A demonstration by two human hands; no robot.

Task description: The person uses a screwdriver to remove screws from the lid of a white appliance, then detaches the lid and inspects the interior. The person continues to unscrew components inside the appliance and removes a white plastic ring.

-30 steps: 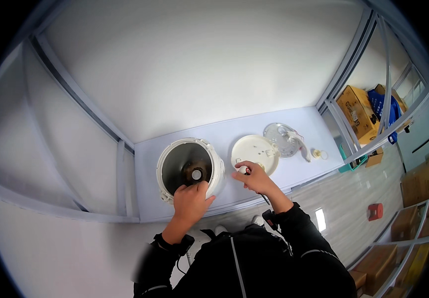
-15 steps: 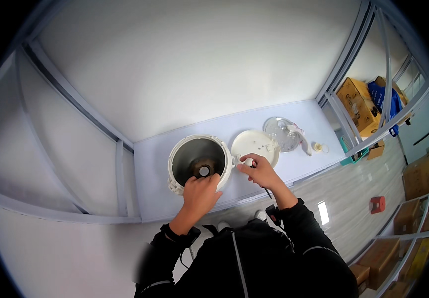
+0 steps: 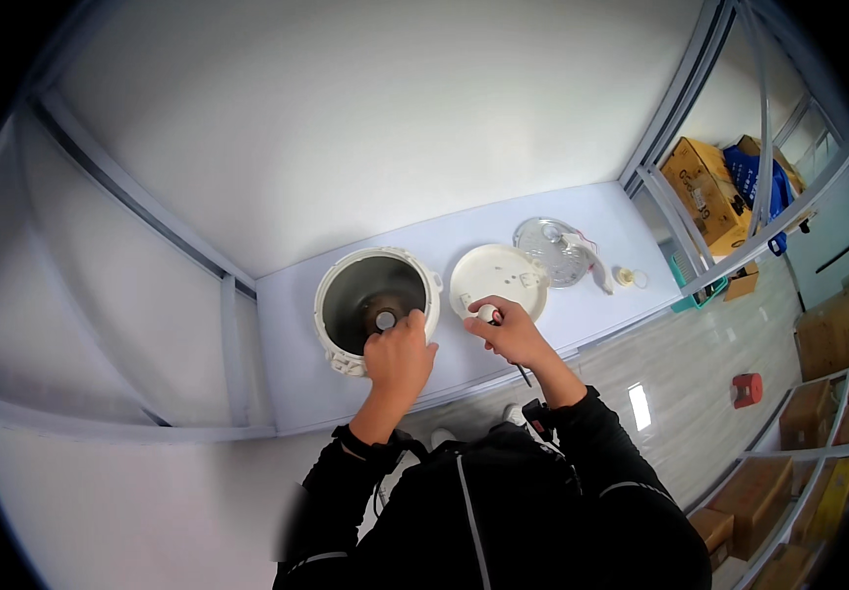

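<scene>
A white rice cooker body (image 3: 321, 295) stands on the table, its dark grey inside uncovered and a round heating part (image 3: 385, 320) at the bottom. My left hand (image 3: 400, 359) grips its near right rim, fingers curled over the edge. In my right hand (image 3: 515, 336), closed, is a screwdriver (image 3: 489, 314) with a white and red handle; its dark shaft points back toward me. That hand hovers by the near edge of a round cream-white cover (image 3: 488, 272), lying flat right of the cooker.
Beyond the cover lie a clear round lid (image 3: 549, 258), a white curved handle piece (image 3: 596, 265) and a small yellowish part (image 3: 625, 277). Frame posts flank the table (image 3: 292, 398). Boxes (image 3: 702, 192), a teal basket (image 3: 704, 297) and a red object (image 3: 747, 390) are at the right.
The cooker body has shifted slightly left and away from me, opening a small gap to the cover. My left hand moved with it; my right hand still holds the screwdriver.
</scene>
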